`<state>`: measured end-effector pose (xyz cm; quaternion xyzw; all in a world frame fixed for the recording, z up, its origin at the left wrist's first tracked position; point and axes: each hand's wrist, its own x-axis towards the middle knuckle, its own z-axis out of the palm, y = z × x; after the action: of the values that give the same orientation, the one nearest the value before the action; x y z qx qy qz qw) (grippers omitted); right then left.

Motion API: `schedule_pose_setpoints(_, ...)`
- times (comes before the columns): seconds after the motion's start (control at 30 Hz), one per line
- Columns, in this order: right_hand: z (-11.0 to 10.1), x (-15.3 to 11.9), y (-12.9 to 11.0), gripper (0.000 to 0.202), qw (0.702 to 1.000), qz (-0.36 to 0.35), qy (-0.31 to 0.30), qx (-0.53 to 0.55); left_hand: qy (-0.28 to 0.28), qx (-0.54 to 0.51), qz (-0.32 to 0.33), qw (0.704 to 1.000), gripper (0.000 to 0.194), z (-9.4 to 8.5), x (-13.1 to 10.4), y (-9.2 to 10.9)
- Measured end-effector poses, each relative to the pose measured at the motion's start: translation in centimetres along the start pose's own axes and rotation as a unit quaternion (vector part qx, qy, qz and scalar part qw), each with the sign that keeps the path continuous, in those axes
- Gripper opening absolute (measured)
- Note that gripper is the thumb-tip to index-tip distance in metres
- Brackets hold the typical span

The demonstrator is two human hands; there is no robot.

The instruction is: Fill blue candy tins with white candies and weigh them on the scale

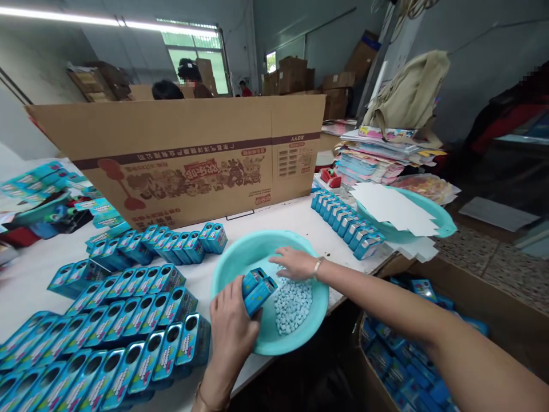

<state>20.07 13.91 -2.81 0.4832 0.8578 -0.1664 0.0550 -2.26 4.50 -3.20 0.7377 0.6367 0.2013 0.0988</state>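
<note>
Head view: my left hand [234, 320] curls its fingers around at least two small blue rectangular boxes [258, 290], over one round turquoise plastic basin [240, 252] at the surface's [291, 220] front edge. My right hand [298, 264], fingers loosely spread, meets pale-blue pellets [294, 306]; whether any are held, I cannot tell. Bare surface separates basin from one brown cardboard carton [206, 129].

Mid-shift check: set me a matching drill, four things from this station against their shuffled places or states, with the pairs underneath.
1. left hand
2. pale-blue pellets
3. beige backpack
4. white card sheets

A. on the stacked papers
B. holding blue boxes
C. across the right basin
D. inside the front basin

Pairs: 1-B, 2-D, 3-A, 4-C
</note>
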Motion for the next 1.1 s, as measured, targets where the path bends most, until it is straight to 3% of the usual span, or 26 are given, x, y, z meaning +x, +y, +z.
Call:
schedule_pose_setpoints(0.07, 0.2, 2.2, -0.4, 0.044, 0.997, 0.045, -0.069, 0.003, 0.030, 0.022, -0.009, 0.999, 0.058, -0.1, -0.6, 0.1)
schedule_pose_setpoints(0.17, 1.4, 2.8, -0.9, 0.055, 0.990, 0.086, -0.108, 0.007, 0.054, 0.018, -0.032, 0.998, 0.056, 0.2, -1.2, 0.2)
schedule_pose_setpoints(0.3, 2.6, -0.3, -2.6, 0.076, 0.976, 0.121, -0.177, 0.048, 0.047, -0.005, -0.070, 0.996, 0.056, 0.3, -0.7, 0.6)
schedule_pose_setpoints(0.43, 2.6, -2.8, -5.7, 0.089, 0.955, 0.111, -0.238, 0.136, 0.028, -0.021, -0.074, 0.997, 0.062, 0.1, 0.2, 1.0)
schedule_pose_setpoints(0.53, 3.0, -2.6, -7.7, 0.079, 0.943, 0.105, -0.239, 0.205, 0.027, -0.021, -0.076, 0.997, 0.066, 0.2, 0.4, 1.0)
schedule_pose_setpoints(0.63, 4.0, -1.4, -8.6, 0.049, 0.933, 0.101, -0.188, 0.289, 0.034, -0.018, -0.080, 0.996, 0.068, 0.3, 0.3, 1.1)
schedule_pose_setpoints(0.7, 4.6, -0.5, -8.7, 0.034, 0.908, 0.115, -0.164, 0.367, 0.037, -0.021, -0.086, 0.995, 0.066, 0.4, 0.2, 1.1)
schedule_pose_setpoints(0.8, 5.1, 0.2, -8.5, 0.027, 0.873, 0.143, -0.152, 0.441, 0.046, -0.032, -0.091, 0.994, 0.064, 0.5, 0.1, 1.0)
schedule_pose_setpoints(0.87, 5.1, 0.4, -8.2, 0.024, 0.813, 0.175, -0.175, 0.527, 0.061, -0.053, -0.089, 0.993, 0.063, 0.6, 0.2, 0.7)
schedule_pose_setpoints(0.97, 4.5, 0.5, -6.9, 0.017, 0.653, 0.254, -0.220, 0.678, 0.101, -0.100, -0.087, 0.986, 0.063, 1.0, 0.5, 0.0)
schedule_pose_setpoints(1.0, 4.2, 0.5, -6.3, 0.012, 0.614, 0.277, -0.224, 0.704, 0.113, -0.115, -0.083, 0.983, 0.065, 1.1, 0.6, -0.2)
schedule_pose_setpoints(1.1, 2.6, 0.2, -4.2, 0.013, 0.565, 0.299, -0.171, 0.749, 0.113, -0.139, -0.068, 0.981, 0.067, 1.3, 0.9, -0.7)
